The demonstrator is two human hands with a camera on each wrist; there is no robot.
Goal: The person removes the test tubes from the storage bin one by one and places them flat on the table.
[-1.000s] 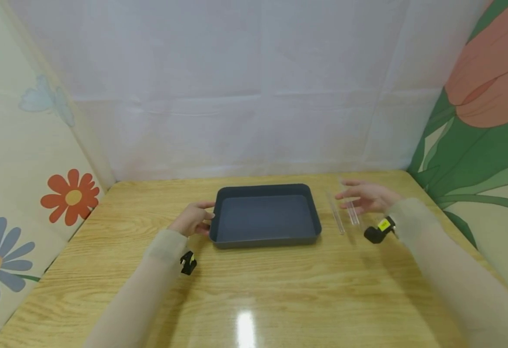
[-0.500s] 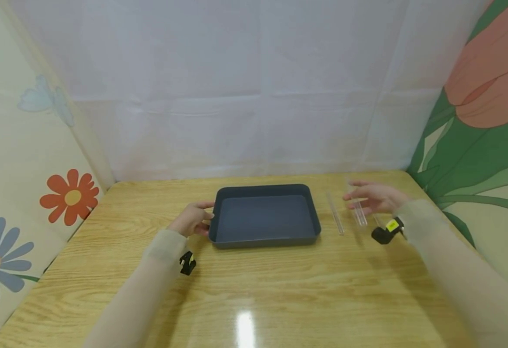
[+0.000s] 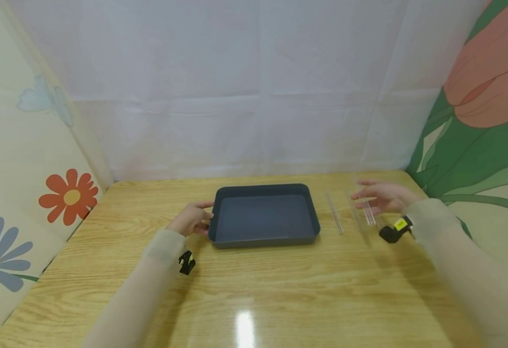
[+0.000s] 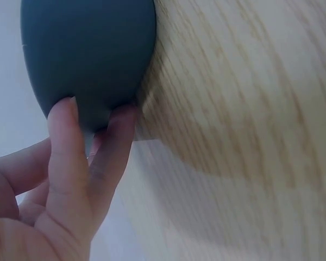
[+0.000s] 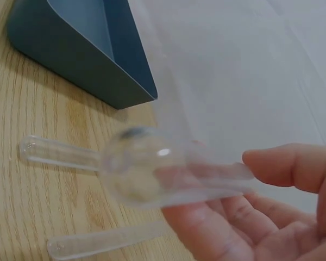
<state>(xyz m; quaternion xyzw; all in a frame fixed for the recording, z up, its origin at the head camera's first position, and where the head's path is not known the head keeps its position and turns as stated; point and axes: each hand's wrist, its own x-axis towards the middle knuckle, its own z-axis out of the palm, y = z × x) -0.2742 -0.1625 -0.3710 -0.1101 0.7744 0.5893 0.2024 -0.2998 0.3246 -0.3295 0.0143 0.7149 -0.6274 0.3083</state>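
A clear test tube (image 5: 136, 166) with a rounded end is held between the thumb and fingers of my right hand (image 3: 386, 197), just above the table. To its left, two more clear tubes lie on the wood: one tube (image 3: 334, 214) near the tray, another tube (image 3: 355, 212) close to my fingers. The dark grey-blue rectangular tray (image 3: 264, 241) has nothing in it. My left hand (image 3: 191, 218) touches the tray's left end, and in the left wrist view its fingertips (image 4: 65, 122) rest against the curved wall.
The wooden table (image 3: 236, 285) runs back to a white cloth backdrop (image 3: 219, 92). Floral panels stand at both sides, with a red flower (image 3: 72, 196) on the left. A small black wrist camera (image 3: 395, 229) sits on the right wrist.
My right hand has shifted a little rightward with a tube. A second tube now lies apart on the table, left of the held one. The left hand and tray look nearly unmoved.
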